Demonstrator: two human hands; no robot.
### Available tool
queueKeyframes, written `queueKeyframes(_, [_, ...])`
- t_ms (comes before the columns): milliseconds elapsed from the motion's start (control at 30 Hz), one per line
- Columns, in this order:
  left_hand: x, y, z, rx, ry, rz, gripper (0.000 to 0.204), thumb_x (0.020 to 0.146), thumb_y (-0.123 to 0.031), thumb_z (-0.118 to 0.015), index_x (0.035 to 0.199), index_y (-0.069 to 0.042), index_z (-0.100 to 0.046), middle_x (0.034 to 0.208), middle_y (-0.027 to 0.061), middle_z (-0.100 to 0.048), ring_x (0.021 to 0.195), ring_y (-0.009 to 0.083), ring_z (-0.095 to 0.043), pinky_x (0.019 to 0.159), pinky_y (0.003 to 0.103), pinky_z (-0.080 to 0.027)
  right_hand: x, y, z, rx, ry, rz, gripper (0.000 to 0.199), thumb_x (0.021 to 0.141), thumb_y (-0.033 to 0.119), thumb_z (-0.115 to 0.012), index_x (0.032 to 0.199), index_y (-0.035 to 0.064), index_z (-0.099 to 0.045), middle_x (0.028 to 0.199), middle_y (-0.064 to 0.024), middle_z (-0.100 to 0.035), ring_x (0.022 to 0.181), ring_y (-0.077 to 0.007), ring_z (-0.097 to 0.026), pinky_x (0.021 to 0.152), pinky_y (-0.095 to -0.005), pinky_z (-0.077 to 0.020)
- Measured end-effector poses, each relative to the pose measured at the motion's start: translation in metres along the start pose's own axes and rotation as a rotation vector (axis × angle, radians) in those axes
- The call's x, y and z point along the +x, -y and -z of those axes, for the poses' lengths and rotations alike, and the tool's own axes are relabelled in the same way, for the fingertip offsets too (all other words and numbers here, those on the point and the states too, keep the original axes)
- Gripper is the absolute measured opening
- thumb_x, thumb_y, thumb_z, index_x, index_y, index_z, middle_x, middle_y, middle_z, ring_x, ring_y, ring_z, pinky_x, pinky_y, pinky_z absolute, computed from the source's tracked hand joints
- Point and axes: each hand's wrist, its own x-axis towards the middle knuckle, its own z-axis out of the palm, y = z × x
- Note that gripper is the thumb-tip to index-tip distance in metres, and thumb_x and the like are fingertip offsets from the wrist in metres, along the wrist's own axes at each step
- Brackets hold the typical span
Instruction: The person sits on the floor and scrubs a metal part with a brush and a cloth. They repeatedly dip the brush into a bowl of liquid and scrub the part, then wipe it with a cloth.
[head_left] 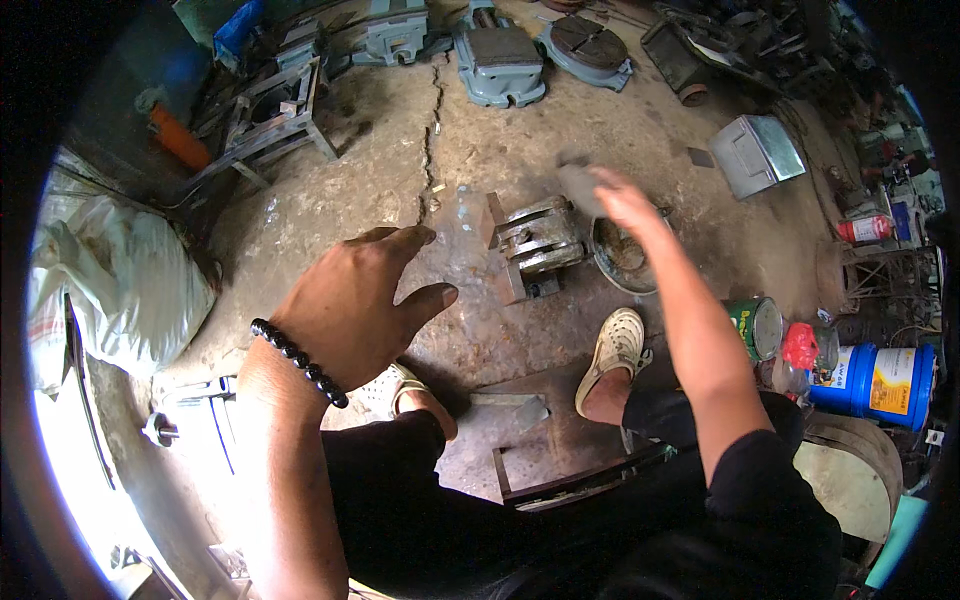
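Right of the foot, a green can [752,326]; a blue bucket [872,383].

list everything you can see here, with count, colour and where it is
metal vise-like block: one, rusty grey, floor centre
round pan: one, dark, right of the block
grey piece: one, blurred, at the right hand's fingers
metal box: one, silver, upper right
machine castings: several, grey-blue, top
metal stand: one, grey, upper left
sack: one, white, left
tin can: one, green, right
bucket: one, blue, far right
floor crack: one, running from the top to centre
sandals: two, cream, on the feet
bead bracelet: one, black, left wrist
left hand: open, holding nothing
right hand: on the grey piece
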Motion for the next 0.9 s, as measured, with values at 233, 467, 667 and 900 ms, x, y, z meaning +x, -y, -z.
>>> queueKeyframes(233, [-0.003,0.009,-0.003,-0.011,0.03,0.021,0.054,0.092,-0.034,-0.069,0.131,0.001,-0.059,0.128,0.0262,-0.062,0.118,0.0409,-0.062,0.1,0.044,-0.049,0.017,-0.03,-0.094,-0.254,-0.003,0.128,0.066,0.097,0.032,-0.054,0.155,0.0067,-0.033,0.165,-0.0139,-0.024,0.151,-0.031,-0.023,0.124,-0.0402,-0.0213])
queueKeyframes(467, [-0.004,0.006,0.001,0.017,0.026,0.099,0.053,0.092,-0.034,-0.069,0.131,0.001,-0.059,0.128,0.0254,-0.063,0.117,0.0404,-0.062,0.1,0.044,-0.049,-0.057,-0.011,-0.084,-0.529,0.145,0.326,0.053,0.099,0.022,-0.053,0.148,0.0039,-0.045,0.162,-0.0096,-0.03,0.152,-0.0291,-0.023,0.125,-0.0411,-0.0188])
queueKeyframes(667, [-0.013,0.017,0.001,-0.056,0.027,0.083,0.053,0.092,-0.034,-0.069,0.131,0.001,-0.059,0.129,0.027,-0.062,0.116,0.0405,-0.062,0.1,0.044,-0.049,-0.092,-0.01,-0.027,-0.409,0.319,0.192,0.052,0.09,0.006,-0.059,0.141,-0.0003,-0.051,0.153,-0.0167,-0.044,0.142,-0.0325,-0.042,0.118,-0.0381,-0.0354])
queueKeyframes(900, [-0.007,0.014,-0.003,-0.042,0.013,0.03,0.051,0.093,-0.032,-0.069,0.13,0.002,-0.059,0.128,0.0256,-0.063,0.116,0.04,-0.062,0.099,0.043,-0.05,-0.012,-0.005,-0.065,-0.301,-0.129,0.256,0.068,0.079,-0.007,-0.05,0.145,0.0077,-0.05,0.154,-0.0136,-0.044,0.145,-0.0361,-0.035,0.12,-0.0394,-0.0316])
